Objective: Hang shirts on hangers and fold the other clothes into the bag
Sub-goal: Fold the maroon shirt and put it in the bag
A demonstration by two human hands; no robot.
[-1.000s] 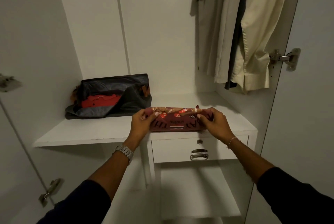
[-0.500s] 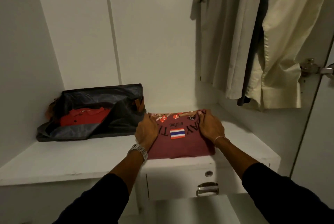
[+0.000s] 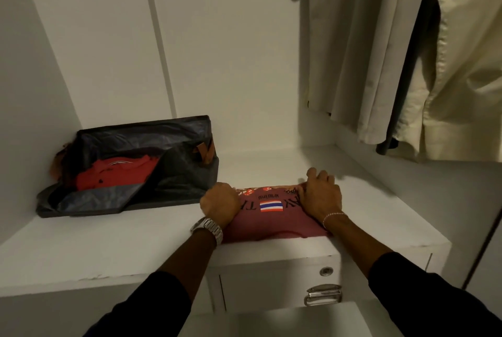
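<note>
A folded maroon shirt [image 3: 271, 221] with a small flag print lies flat on the white wardrobe shelf [image 3: 108, 244], near its front edge. My left hand [image 3: 220, 205] is curled around the shirt's left edge. My right hand [image 3: 320, 196] grips its far right corner, fingers bent over the fabric. To the left, at the back of the shelf, lies an open dark grey bag [image 3: 173, 173] with a folded red garment [image 3: 116, 175] inside. The bag's near corner almost touches my left hand.
A grey shirt [image 3: 353, 51], a dark garment [image 3: 407, 78] and a cream shirt [image 3: 467, 70] hang at the upper right, their hems just above the shelf. Below the shelf is a white drawer with a metal handle [image 3: 323, 294].
The maroon shirt was held up in front of the shelf edge a second ago and now lies on the shelf. Both hands stayed on it, and the view moved closer.
</note>
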